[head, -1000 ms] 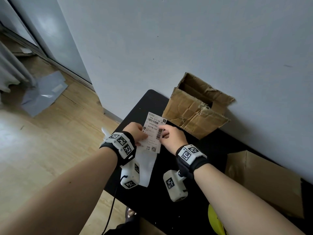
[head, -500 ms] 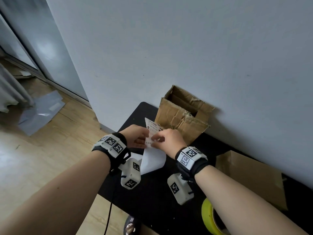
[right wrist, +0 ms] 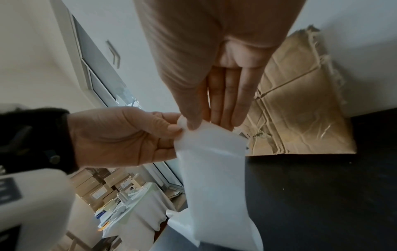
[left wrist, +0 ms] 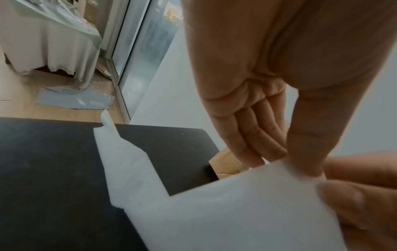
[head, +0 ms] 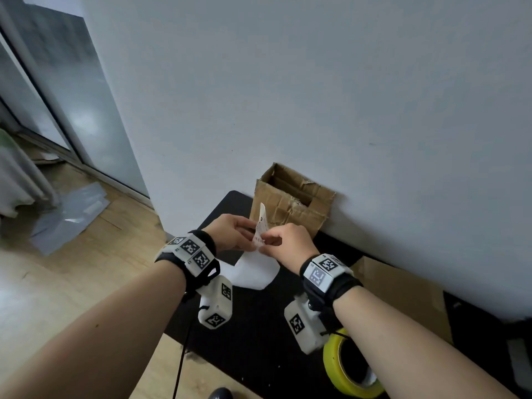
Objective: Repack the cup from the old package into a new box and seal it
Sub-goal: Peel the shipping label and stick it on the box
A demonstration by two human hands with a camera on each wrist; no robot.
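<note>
I have left hand (head: 230, 230) and right hand (head: 283, 240) both pinching shipping label (head: 261, 226) — peeling it from white backing sheet (head: 254, 269) above worktop's far left corner. Torn old box (head: 290, 201) stands open at far edge against wall. Cup not visible — cannot tell where. Tape roll (head: 349, 367) waits at near edge. Judging: late stage, labelling.

Matt black worktop (head: 259, 335). At twelve o'clock, a rough, creased, torn brown cardboard box (head: 290, 203). Thin white paper backing sheet (head: 256, 272) at centre, smooth. Glossy yellow tape roll (head: 335, 367) at five o'clock.
</note>
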